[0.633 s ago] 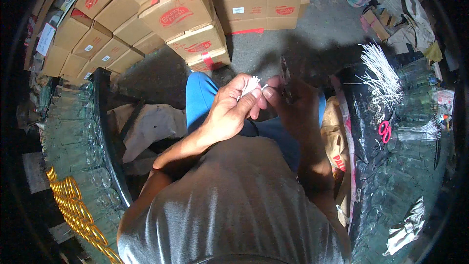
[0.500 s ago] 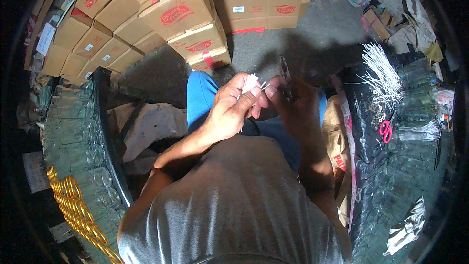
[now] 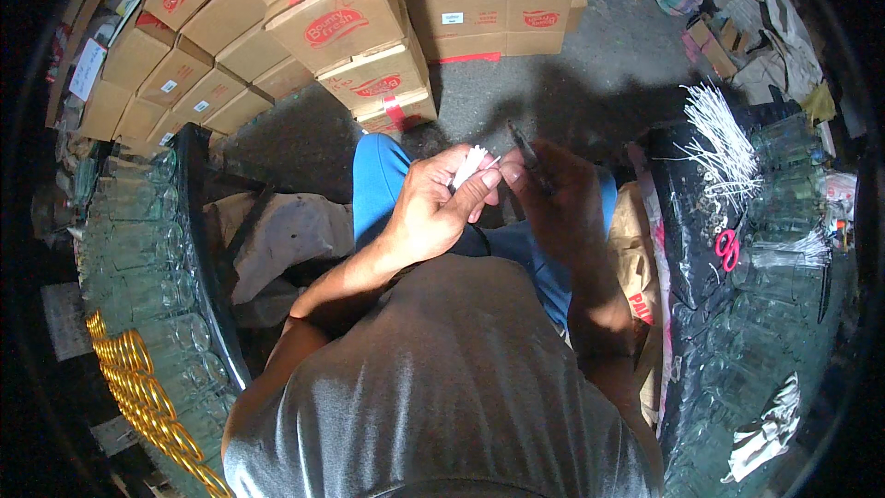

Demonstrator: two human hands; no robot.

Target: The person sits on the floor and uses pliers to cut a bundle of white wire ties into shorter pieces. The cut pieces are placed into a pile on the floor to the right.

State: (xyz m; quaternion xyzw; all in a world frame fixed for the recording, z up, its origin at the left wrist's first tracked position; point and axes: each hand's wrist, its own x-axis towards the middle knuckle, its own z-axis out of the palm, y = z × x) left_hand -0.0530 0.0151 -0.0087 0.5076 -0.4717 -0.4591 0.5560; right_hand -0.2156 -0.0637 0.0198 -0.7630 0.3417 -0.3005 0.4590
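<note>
Far left, gold rings are lined up along rows of glassware; no white strands are seen there. Cardboard boxes are stacked beyond the knees. In the middle, a bunch of white strands is held in the left hand, thumb and fingers closed round it, upper ends poking out. Just to the right, the right hand is mostly in shadow, fingers closed, it seems, on a dark slim tool; whether a strand is pinched there too cannot be told.

On the right, the black-covered tabletop is topped by a loose fan of strands, with pink-handled scissors set down just below it. A smaller bundle is laid farther right, on more glassware.

Work is judged partway: one bunch is already in hand, while many strands are left loose on the tabletop. Which strands are finished cannot be told.
</note>
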